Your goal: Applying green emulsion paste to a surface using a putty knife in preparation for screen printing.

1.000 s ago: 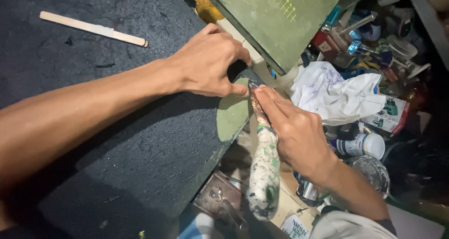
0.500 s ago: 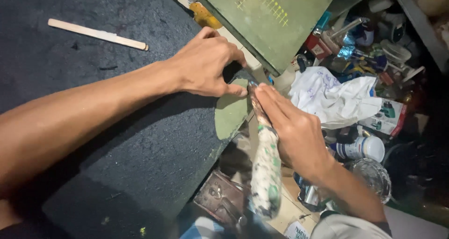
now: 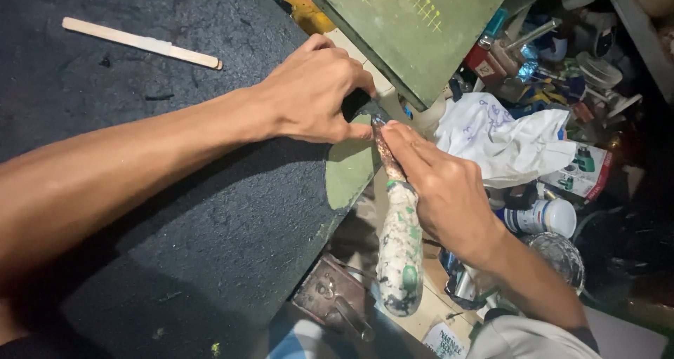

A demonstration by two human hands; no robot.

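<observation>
At the bottom centre of the frame, a paint-caked tool handle (image 3: 400,254), blotched white and green, hangs past the edge of the dark board (image 3: 175,211) that fills the left half of the view. The right hand (image 3: 442,190) is closed round the upper part of that handle, index finger stretched forward along the rusty shank toward the tip, which meets the board's edge at centre frame. There the left hand (image 3: 312,96) presses down on the board, fingers curled and bunched together, thumb tip just beside the tool's point; what lies under the fingers cannot be made out. A pale green patch (image 3: 347,173) shows along the board's edge below the two hands, while the rest of the dark surface looks untouched, so the work at this edge appears to be at an early or middle stage, with most of the rim yet to be treated. Lower down, a rusty metal fitting (image 3: 330,299) sits under the board. Farther off, a wooden stick (image 3: 140,43) lies at upper left, a green panel (image 3: 414,22) leans at top centre, and a crumpled white cloth (image 3: 505,141) tops the clutter of cans and tubes at right.
</observation>
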